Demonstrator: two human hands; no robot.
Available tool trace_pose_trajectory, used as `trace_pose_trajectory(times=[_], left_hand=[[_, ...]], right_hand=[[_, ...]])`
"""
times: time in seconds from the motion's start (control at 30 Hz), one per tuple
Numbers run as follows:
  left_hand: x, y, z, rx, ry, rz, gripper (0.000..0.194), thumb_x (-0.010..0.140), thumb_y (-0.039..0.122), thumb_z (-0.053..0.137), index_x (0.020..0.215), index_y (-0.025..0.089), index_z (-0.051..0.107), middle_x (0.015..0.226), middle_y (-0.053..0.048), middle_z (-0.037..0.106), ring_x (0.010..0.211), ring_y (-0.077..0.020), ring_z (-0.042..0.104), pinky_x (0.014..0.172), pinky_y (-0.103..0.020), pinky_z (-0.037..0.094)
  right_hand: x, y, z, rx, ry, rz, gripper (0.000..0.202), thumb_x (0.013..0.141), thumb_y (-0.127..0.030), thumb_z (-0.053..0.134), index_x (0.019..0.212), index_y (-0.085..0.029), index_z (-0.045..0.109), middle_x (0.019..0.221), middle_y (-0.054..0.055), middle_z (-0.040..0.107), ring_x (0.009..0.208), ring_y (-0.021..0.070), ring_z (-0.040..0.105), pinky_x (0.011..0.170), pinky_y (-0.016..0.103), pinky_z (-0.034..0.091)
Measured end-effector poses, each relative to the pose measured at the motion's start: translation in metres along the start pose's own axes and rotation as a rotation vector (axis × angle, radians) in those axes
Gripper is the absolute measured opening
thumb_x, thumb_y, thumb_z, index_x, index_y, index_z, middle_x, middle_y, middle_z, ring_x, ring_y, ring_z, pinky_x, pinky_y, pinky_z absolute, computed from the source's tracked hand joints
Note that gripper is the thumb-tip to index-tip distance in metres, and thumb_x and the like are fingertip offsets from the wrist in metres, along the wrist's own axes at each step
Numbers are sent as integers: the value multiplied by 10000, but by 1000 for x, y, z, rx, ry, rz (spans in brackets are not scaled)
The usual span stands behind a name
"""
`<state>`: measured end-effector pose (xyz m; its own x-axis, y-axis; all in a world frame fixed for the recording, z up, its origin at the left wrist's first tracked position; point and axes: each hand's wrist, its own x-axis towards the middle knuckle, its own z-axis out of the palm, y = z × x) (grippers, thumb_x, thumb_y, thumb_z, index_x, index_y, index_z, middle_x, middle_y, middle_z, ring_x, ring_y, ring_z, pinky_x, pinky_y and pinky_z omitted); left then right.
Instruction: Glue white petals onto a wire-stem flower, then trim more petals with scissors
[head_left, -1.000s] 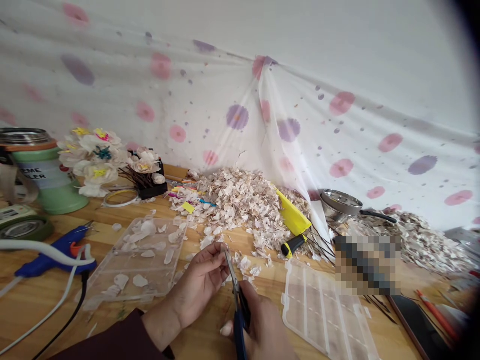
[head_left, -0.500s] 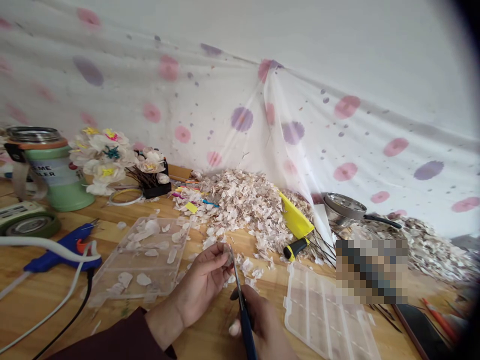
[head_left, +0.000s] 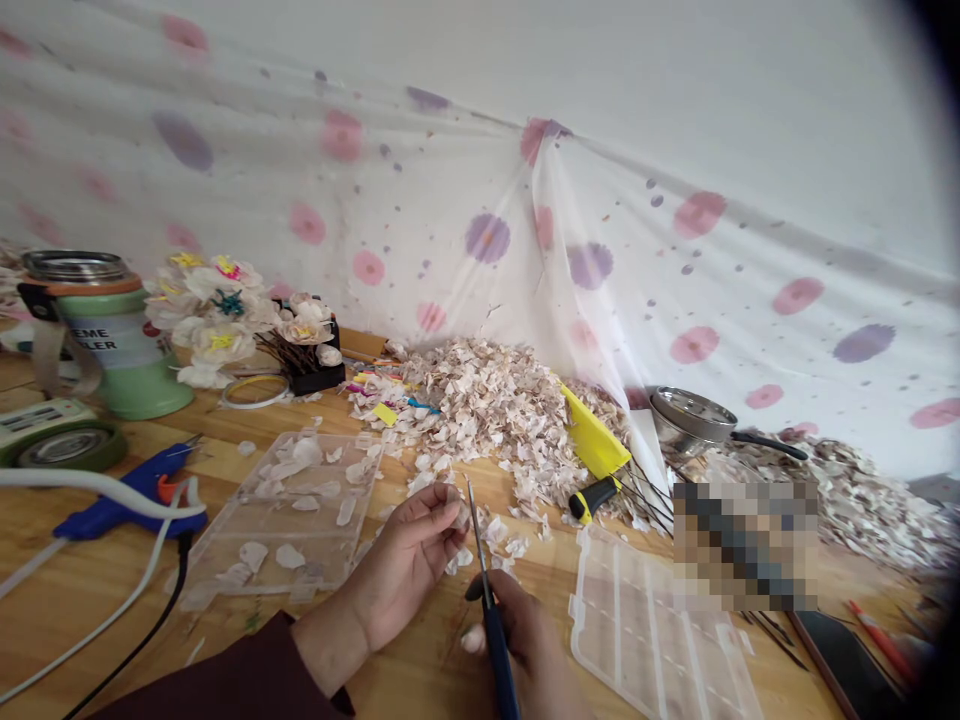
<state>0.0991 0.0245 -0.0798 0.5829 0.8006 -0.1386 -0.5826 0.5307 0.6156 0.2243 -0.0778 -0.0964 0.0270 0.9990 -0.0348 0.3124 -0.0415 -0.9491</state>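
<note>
My left hand is closed in a pinch on a pale petal-like flake in the middle of the view. Just to the right, my right hand grips scissors with dark blue handles. Their slim blades point up and away, close to the pinched flake; they look nearly closed, with a small gap to the flake. Loose pale flakes are scattered on the wooden table beyond my fingers, in front of a large heap of the same.
On the left lie a clear divided tray with flakes, a blue glue gun with cords, and handmade flowers. A green jug stands behind. To the right are an empty divided tray, a metal pan and a phone.
The scissor blades have shifted slightly right, away from the flake. My left hand stays almost in place, still pinching it. The whole view has drifted a little.
</note>
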Motion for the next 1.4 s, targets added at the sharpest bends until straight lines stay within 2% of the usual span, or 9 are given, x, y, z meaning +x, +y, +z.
trace_pose_trajectory(times=[0.1, 0.23, 0.33, 0.5, 0.63, 0.73, 0.97, 1.23, 1.4], left_hand=[[0, 0, -1, 3, 15, -18, 179, 655, 164, 817, 745, 158, 662, 671, 16, 602, 637, -97, 561, 652, -199, 485], [-1, 0, -1, 25, 46, -20, 216, 633, 168, 832, 766, 161, 663, 685, 22, 608, 647, -97, 573, 674, -202, 494], [-1, 2, 1, 45, 56, 5, 218, 641, 153, 823, 788, 166, 662, 702, 23, 611, 650, -95, 572, 675, -200, 493], [-1, 4, 2, 92, 29, 30, 184, 665, 145, 803, 777, 160, 657, 696, 18, 605, 644, -94, 558, 648, -196, 485], [-2, 4, 2, 133, 48, 45, 200, 649, 154, 821, 774, 162, 665, 698, 21, 616, 642, -91, 569, 629, -191, 485], [-3, 3, 3, 137, 77, 50, 233, 624, 153, 839, 785, 165, 671, 716, 24, 629, 643, -90, 581, 633, -195, 491], [-2, 2, 3, 137, 77, 63, 233, 615, 144, 837, 779, 165, 673, 706, 28, 634, 633, -90, 580, 627, -196, 481], [-1, 3, 2, 147, 77, 61, 211, 637, 141, 823, 783, 163, 672, 718, 27, 624, 640, -86, 575, 634, -193, 485], [-1, 5, 2, 138, 93, 60, 234, 604, 139, 840, 762, 162, 668, 708, 25, 626, 632, -90, 577, 616, -195, 490]], right_hand=[[-2, 2, 1, 26, 70, -22, 527, 776, -715, 512, 846, -192, 505, 632, -43, 397, 582, 124, 367, 526, 229, 280], [-6, -1, 0, -25, 137, 9, 521, 817, -704, 488, 872, -186, 519, 651, -47, 365, 582, 117, 351, 535, 233, 266], [-10, -3, -2, -66, 99, 35, 566, 805, -722, 493, 920, -171, 550, 642, -50, 348, 583, 121, 343, 528, 233, 264], [-16, -3, -7, -8, 23, 11, 765, 725, -819, 488, 1134, -177, 565, 757, 13, 492, 720, 187, 474, 631, 264, 409], [-22, -4, -10, 56, -68, 103, 767, 773, -771, 497, 1286, -202, 467, 923, 55, 535, 768, 192, 520, 690, 292, 457], [-25, -3, -9, 133, -107, 140, 809, 795, -768, 469, 1340, -176, 390, 910, 50, 510, 687, 163, 514, 631, 295, 468], [-20, 4, -4, 196, -126, 116, 832, 785, -790, 458, 1303, -144, 381, 726, -21, 477, 579, 132, 493, 541, 263, 437], [-17, 7, 3, 311, -46, 204, 801, 692, -787, 583, 1206, -183, 471, 703, -42, 495, 457, 85, 458, 440, 217, 412], [-14, -4, 3, 322, 7, 243, 730, 619, -774, 654, 1065, -206, 551, 758, -28, 513, 459, 70, 448, 402, 194, 399]])
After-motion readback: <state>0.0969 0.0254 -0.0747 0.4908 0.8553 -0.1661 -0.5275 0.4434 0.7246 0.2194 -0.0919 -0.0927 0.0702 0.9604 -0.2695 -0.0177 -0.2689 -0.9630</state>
